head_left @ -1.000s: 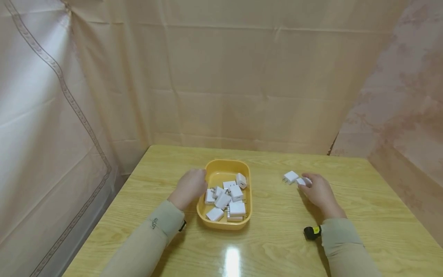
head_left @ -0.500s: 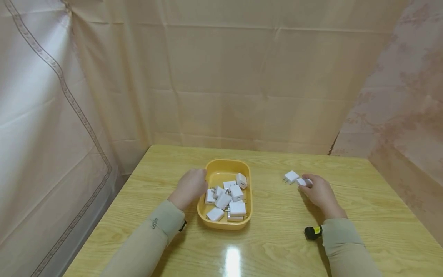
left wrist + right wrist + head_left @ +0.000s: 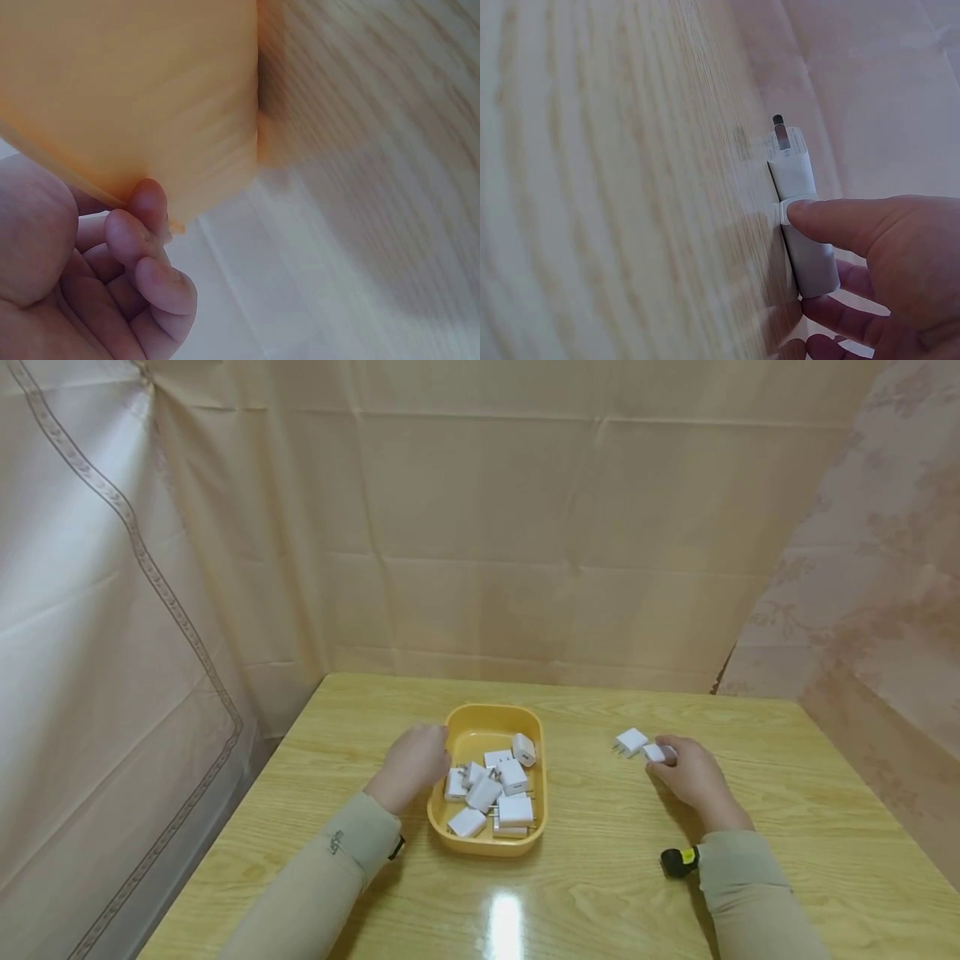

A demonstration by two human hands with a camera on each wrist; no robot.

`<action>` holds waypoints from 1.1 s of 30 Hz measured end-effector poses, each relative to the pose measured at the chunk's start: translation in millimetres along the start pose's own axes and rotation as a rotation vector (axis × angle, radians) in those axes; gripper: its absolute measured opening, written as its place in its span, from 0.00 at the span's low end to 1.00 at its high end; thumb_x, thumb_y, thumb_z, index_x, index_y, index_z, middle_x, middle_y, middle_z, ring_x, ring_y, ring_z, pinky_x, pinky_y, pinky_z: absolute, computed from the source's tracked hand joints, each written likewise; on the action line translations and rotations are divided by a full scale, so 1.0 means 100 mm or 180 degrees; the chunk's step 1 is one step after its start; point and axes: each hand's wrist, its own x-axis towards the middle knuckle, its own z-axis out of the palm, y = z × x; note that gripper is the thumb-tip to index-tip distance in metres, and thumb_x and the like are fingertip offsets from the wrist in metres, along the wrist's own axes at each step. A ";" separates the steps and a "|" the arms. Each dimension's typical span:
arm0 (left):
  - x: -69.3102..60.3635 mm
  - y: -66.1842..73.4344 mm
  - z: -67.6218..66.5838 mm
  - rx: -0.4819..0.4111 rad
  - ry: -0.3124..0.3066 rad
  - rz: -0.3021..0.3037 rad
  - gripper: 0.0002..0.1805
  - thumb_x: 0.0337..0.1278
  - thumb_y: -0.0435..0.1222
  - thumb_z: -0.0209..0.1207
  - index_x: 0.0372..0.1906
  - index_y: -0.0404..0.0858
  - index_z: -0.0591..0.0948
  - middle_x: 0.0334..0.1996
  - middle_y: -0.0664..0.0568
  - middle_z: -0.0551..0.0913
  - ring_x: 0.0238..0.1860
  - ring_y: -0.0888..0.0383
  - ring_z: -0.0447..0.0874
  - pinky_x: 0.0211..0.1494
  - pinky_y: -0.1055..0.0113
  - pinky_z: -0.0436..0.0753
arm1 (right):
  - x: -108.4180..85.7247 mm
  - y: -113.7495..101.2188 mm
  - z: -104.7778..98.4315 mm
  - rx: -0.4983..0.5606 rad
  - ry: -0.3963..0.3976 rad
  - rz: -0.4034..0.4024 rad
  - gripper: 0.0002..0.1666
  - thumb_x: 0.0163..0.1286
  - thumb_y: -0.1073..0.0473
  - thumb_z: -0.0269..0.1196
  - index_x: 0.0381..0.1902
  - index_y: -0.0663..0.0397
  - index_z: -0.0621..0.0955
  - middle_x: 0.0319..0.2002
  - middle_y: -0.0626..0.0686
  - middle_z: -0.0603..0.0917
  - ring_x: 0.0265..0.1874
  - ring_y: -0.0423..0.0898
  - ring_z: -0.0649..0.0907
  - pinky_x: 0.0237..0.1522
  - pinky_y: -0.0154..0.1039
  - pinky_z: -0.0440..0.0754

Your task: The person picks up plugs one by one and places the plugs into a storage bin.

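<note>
A yellow plastic bin (image 3: 487, 718) stands on the wooden table and holds several white charger plugs (image 3: 483, 793) piled loosely. At its left side my left hand (image 3: 412, 764) grips the rim; the left wrist view shows the thumb and fingers of that hand (image 3: 142, 255) pinching the bin's edge (image 3: 172, 135). On the right, my right hand (image 3: 693, 777) pinches a white charger plug (image 3: 654, 752) that rests on the table, its thumb lying across the plug (image 3: 810, 262) in the right wrist view. Just left of it lies another charger plug (image 3: 631, 742), prongs pointing left.
The wood-grain table (image 3: 600, 877) reaches back to a beige cloth curtain (image 3: 480, 527), with more cloth on the left and right sides. A black device with a yellow label (image 3: 680, 862) is at my right wrist.
</note>
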 end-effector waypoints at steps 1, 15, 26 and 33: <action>0.00 0.00 0.00 0.0000 0.0000 -0.0002 0.16 0.64 0.29 0.58 0.54 0.27 0.82 0.35 0.43 0.83 0.25 0.55 0.77 0.25 0.66 0.77 | 0.00 0.00 0.00 -0.0005 -0.0012 0.0006 0.32 0.70 0.59 0.66 0.65 0.74 0.73 0.59 0.76 0.75 0.56 0.71 0.77 0.54 0.67 0.74; 0.01 -0.02 0.01 -0.0002 0.0005 0.0019 0.14 0.64 0.29 0.58 0.52 0.27 0.83 0.32 0.44 0.82 0.24 0.56 0.77 0.24 0.66 0.76 | 0.02 0.04 0.03 -0.0009 -0.0061 0.0061 0.33 0.70 0.58 0.67 0.67 0.71 0.72 0.62 0.75 0.75 0.58 0.72 0.76 0.56 0.68 0.73; -0.01 0.01 -0.02 -0.0016 -0.0013 0.0019 0.17 0.64 0.28 0.58 0.55 0.27 0.82 0.36 0.42 0.84 0.24 0.55 0.77 0.25 0.67 0.77 | 0.00 0.03 -0.02 0.0082 -0.0053 0.0103 0.34 0.69 0.57 0.68 0.67 0.70 0.73 0.60 0.75 0.76 0.52 0.68 0.80 0.51 0.65 0.77; -0.01 0.02 -0.02 -0.0024 -0.0014 0.0039 0.19 0.64 0.28 0.58 0.58 0.26 0.80 0.40 0.40 0.84 0.24 0.55 0.77 0.24 0.67 0.77 | -0.02 0.01 -0.06 0.0224 -0.0054 0.0121 0.33 0.71 0.59 0.66 0.68 0.71 0.71 0.57 0.73 0.78 0.50 0.64 0.81 0.49 0.59 0.80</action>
